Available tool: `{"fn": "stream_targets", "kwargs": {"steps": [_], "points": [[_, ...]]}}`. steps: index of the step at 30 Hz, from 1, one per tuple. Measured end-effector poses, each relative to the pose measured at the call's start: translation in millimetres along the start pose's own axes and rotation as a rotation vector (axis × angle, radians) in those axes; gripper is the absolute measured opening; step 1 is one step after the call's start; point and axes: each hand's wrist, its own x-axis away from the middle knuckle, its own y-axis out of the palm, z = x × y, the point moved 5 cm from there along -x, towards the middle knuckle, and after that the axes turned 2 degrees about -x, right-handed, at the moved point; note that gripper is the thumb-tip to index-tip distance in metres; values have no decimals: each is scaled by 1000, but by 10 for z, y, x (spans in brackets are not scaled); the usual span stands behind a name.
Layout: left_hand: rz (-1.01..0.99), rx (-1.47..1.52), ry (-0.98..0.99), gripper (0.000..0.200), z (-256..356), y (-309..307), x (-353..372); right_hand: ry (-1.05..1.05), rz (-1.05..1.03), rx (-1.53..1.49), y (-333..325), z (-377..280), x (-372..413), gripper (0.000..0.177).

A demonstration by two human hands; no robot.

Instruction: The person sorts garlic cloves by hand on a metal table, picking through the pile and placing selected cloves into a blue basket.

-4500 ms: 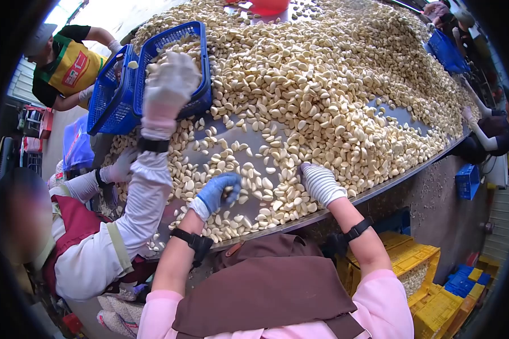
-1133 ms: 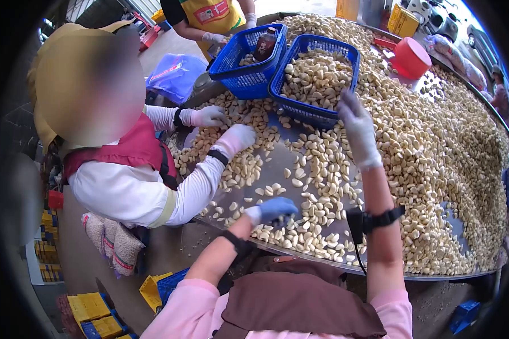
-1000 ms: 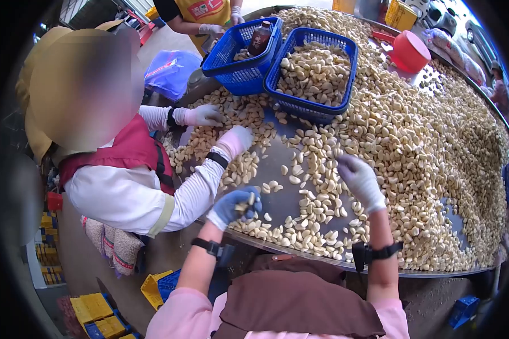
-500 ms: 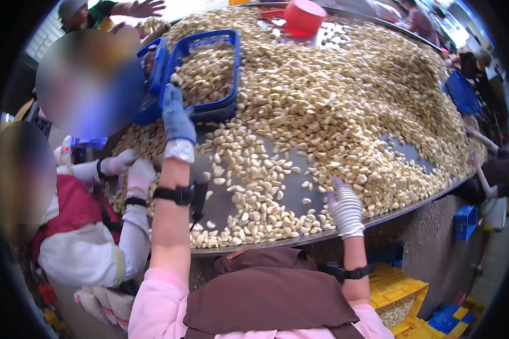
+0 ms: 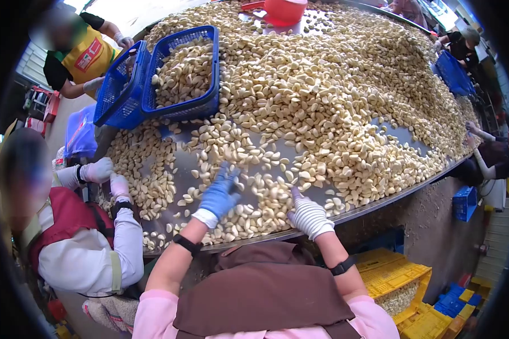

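Pale peeled garlic cloves lie heaped over the metal table, with a thinner scatter near my side. My left hand, in a blue glove, is over the loose cloves close to the front edge, fingers apart and a little blurred; no clove shows in its grip. To its right, my right hand wears a white striped glove and rests low among the cloves, a finger stretched out toward the left. Ahead on the left stands a blue basket partly filled with cloves, out of contact with both hands.
Another blue basket leans against the filled one. A red scoop sits at the back. A co-worker in white sleeves works close on my left; another in a yellow apron stands beyond. Yellow crates are below right.
My left hand has left the filled basket and come back toward me onto the loose cloves. My right hand has moved left along the front edge. The view has shifted somewhat.
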Motion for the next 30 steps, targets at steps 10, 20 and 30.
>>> {"fn": "stream_targets", "kwargs": {"steps": [10,20,30], "points": [[-213,-179,546,23,862,414,576,-496,136,219,-332,-495,-285,30],[113,-66,29,18,67,-249,676,-528,143,295,-281,-527,-265,17],[-37,-30,-259,24,-238,-163,788,-698,228,434,147,-792,-413,16]]}}
